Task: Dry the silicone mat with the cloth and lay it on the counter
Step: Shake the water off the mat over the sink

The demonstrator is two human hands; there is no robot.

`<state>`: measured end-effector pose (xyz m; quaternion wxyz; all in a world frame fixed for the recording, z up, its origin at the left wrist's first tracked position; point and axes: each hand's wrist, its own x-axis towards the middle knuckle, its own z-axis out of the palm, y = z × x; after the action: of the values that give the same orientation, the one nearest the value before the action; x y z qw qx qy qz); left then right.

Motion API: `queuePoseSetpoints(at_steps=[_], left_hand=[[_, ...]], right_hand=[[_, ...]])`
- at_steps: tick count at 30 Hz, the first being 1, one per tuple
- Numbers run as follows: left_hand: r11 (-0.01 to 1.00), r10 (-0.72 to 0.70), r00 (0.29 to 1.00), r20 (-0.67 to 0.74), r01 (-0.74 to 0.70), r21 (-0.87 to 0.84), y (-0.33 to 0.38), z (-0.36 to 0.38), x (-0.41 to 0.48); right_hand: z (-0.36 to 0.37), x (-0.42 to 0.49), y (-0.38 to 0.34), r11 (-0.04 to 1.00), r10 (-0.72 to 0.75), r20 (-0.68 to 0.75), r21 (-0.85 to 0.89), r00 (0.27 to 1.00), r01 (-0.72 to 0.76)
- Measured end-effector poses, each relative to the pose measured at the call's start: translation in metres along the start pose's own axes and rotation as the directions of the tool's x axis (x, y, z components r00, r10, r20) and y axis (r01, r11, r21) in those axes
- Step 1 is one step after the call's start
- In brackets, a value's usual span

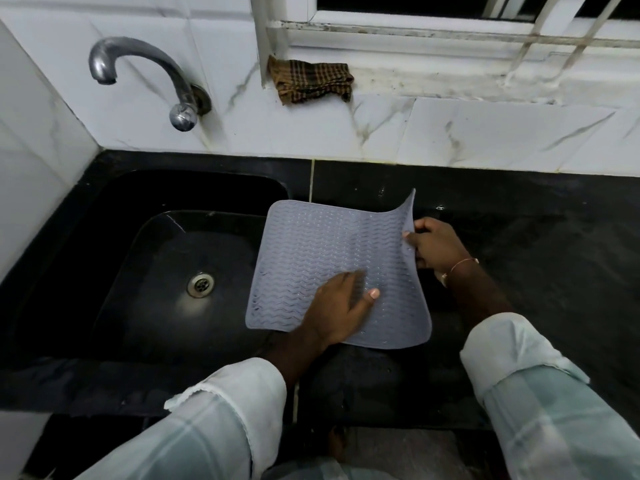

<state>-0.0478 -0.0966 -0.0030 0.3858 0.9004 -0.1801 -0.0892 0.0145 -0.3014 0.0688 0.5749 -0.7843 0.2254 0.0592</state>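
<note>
A grey silicone mat [311, 251] with a wavy ribbed surface hangs partly over the sink's right edge and partly over the black counter [536, 244]. My right hand [436, 245] pinches its right edge, and the far right corner curls upward. My left hand [341, 304] lies on the mat's near middle with fingers spread flat. A brown checked cloth [311, 79] sits crumpled on the window ledge, away from both hands.
A black sink [114, 244] with a metal drain [200, 284] fills the left. A chrome tap [138, 74] juts from the tiled wall above it. White marble tiles and a barred window run along the back.
</note>
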Motion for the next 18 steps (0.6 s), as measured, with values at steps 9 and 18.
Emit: queuePoseSetpoints(at_steps=[9,18], left_hand=[[0.802,-0.147,0.970,0.196,0.233,-0.550,0.022,-0.017,0.002],[0.850,-0.271,0.963,-0.003,0.238,-0.471,-0.029,-0.064,-0.012]], right_hand=[[0.047,-0.005,-0.033,1.000,-0.018,0.171,-0.002,0.985,0.018],[0.079,-0.011,-0.069,0.999,-0.050,0.215,0.029,0.975,0.045]])
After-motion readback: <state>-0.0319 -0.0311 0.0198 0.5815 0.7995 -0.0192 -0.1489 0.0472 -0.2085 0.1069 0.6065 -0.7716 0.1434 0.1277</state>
